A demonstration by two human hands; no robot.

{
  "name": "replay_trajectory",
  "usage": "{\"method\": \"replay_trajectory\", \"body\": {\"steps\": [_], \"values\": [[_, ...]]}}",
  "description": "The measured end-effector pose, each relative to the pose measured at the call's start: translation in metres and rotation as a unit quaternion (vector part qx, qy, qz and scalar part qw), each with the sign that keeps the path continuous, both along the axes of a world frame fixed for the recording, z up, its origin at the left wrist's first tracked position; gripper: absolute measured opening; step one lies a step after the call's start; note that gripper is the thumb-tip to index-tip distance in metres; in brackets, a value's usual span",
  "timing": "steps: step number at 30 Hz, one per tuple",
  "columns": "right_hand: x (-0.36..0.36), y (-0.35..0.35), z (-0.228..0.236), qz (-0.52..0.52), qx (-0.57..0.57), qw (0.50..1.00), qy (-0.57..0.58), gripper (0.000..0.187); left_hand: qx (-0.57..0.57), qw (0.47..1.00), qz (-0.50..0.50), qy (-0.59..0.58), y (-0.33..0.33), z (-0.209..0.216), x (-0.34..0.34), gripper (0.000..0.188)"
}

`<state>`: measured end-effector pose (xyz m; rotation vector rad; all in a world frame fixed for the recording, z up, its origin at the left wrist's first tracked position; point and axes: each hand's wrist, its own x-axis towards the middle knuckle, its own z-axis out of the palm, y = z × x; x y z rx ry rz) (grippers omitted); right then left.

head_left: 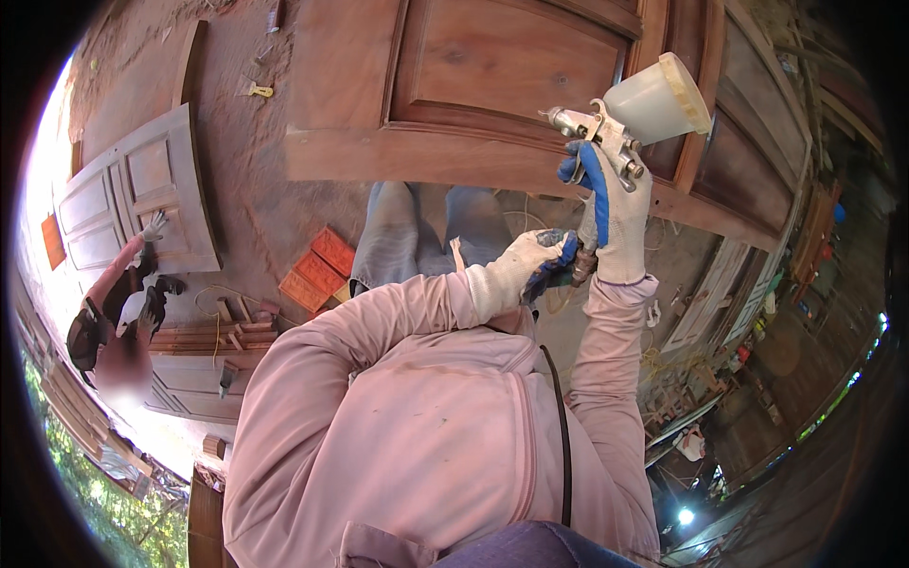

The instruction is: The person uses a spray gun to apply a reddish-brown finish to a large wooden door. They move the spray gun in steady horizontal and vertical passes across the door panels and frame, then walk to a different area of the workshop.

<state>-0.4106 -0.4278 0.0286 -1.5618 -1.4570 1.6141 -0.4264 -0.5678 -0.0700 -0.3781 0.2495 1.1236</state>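
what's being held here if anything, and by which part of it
The right hand holds a gravity-feed spray gun by its handle. The left hand is at the handle's lower end; whether it grips anything cannot be told.

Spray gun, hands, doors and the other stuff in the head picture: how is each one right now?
Right hand: gloved, wrapped around the spray gun's handle
Spray gun: held up, no spray visible
Cup: attached to the gun, tipped sideways
Left hand: gloved, fingers curled by the gun's lower end; grip unclear
Large brown door: seems to lie flat
Yellow-handled tool: lying on the ground
Bright light: glowing
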Motion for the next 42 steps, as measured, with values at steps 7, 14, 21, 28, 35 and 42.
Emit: {"method": "replay_trajectory", "body": {"steps": [7,14,21,28,35,42], "values": [[-0.001,0.001,-0.009,0.039,0.009,0.999,-0.006,0.018,-0.031,0.997,-0.030,0.071,-0.002,0.002,-0.007,0.020],[-0.008,0.001,0.001,0.048,0.004,0.999,-0.019,0.018,-0.045,0.986,-0.067,0.147,0.001,0.005,-0.010,0.017],[-0.009,0.003,0.007,0.056,-0.058,0.996,0.023,0.021,-0.051,0.989,-0.028,0.134,0.005,0.034,-0.020,0.016],[-0.009,0.008,0.024,0.094,-0.123,0.988,0.030,0.021,0.100,0.910,-0.141,0.376,-0.001,0.033,-0.050,0.018],[0.006,0.013,0.041,0.106,-0.108,0.988,0.001,0.020,-0.017,0.733,-0.122,0.669,-0.072,-0.053,-0.128,0.031],[0.061,0.032,0.067,0.029,-0.040,0.992,-0.119,0.019,-0.214,0.612,0.066,0.758,-0.123,-0.105,-0.230,0.022]]}}
